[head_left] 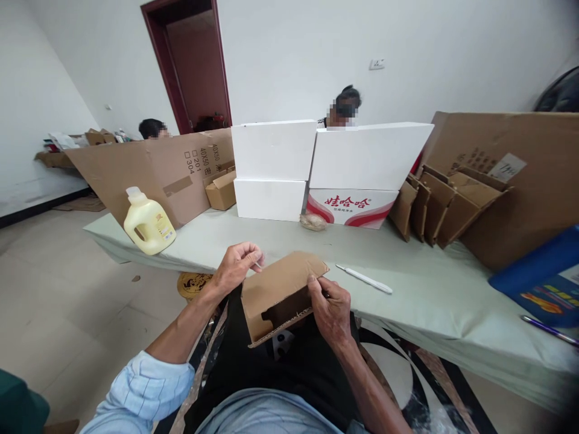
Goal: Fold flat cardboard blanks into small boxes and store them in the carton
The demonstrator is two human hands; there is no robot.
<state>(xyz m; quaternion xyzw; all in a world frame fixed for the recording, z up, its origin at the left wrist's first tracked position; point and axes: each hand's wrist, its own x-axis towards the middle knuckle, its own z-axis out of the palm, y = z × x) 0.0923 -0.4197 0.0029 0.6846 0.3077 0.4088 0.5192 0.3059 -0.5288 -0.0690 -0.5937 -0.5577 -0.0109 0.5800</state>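
Note:
A small brown cardboard box (283,277) is held tilted over my lap, at the table's front edge. One side of it gapes, and a dark cutout shows there. My right hand (332,304) grips its right end, thumb on the outer face and fingers curled behind. Just off the box's upper left corner, my left hand (239,265) is closed in a pinch. A small pale bit shows at its fingertips, too small to name. A white craft knife (365,279) lies on the table right of the box.
On the green-covered table (203,241) stand a yellow detergent jug (149,226), white boxes (271,199), folded cardboard pieces (446,202) and a blue bottle (538,277). A pen (549,330) lies near the right. Large cardboard sheets (158,175) screen two people behind.

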